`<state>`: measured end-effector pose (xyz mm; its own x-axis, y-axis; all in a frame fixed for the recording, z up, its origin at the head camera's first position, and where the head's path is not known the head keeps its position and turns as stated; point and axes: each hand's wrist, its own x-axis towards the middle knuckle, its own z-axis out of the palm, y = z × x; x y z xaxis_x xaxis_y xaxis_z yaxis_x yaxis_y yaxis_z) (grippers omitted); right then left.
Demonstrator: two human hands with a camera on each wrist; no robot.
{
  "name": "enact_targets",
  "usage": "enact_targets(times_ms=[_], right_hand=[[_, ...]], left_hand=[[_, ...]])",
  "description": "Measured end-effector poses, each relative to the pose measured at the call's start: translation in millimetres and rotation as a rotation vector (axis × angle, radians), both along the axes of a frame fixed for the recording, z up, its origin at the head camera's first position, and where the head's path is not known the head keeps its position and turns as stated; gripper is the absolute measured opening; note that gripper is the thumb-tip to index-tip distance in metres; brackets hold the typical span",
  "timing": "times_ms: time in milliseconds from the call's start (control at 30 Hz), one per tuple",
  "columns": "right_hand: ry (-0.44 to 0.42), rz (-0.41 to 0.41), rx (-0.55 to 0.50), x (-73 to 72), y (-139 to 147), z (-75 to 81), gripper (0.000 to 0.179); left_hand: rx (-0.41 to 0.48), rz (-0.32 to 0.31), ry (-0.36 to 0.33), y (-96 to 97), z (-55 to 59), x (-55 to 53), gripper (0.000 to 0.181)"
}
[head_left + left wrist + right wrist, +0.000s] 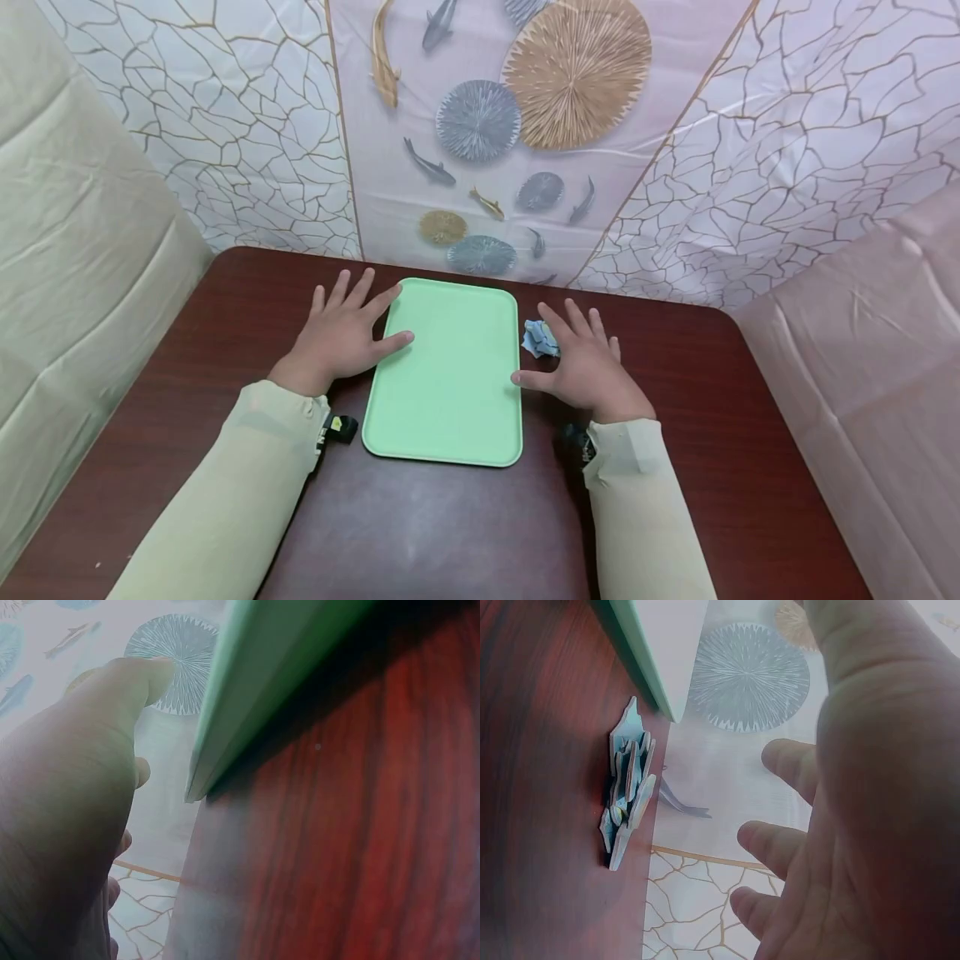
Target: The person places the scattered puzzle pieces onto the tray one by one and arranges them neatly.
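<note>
While left grip and right grip spread wide, released, green tray between, blue pieces nearby

And right now, you've got no text you can read. The closest you come is at your left cuff, where a black wrist device carries a yellow patch, with pale marks on the strap beside it, too small for you to make out a letter or number. Over at your right cuff, a second black device shows whitish marks too, and you can't read those either. Both wrist views give you no legible characters.
</note>
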<state>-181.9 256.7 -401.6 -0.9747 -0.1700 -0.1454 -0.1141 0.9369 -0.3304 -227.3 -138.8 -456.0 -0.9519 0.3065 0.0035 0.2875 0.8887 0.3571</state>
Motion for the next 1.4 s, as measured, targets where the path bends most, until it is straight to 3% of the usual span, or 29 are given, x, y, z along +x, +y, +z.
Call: enact_targets(times_ms=[467, 600, 900, 1400], right_hand=[[-0.026, -0.007, -0.009, -4.3, 3.3, -5.3, 0.121], [-0.009, 0.001, -0.011, -6.8, 4.7, -6.2, 0.116], [0.115, 0.054, -0.050, -14.1, 6.9, -16.6, 0.096], [0.096, 0.026, -0.056, -18.9, 10.7, -29.8, 0.093]], left_hand=[[0.062, -0.040, -0.087, -3.5, -6.8, -2.7, 0.096], [0.062, -0.047, -0.096, -3.7, -6.1, -3.4, 0.095], [0.049, -0.050, -0.101, -5.2, -8.6, -4.8, 0.096], [0.038, -0.040, -0.112, -6.5, -11.7, -5.1, 0.095]])
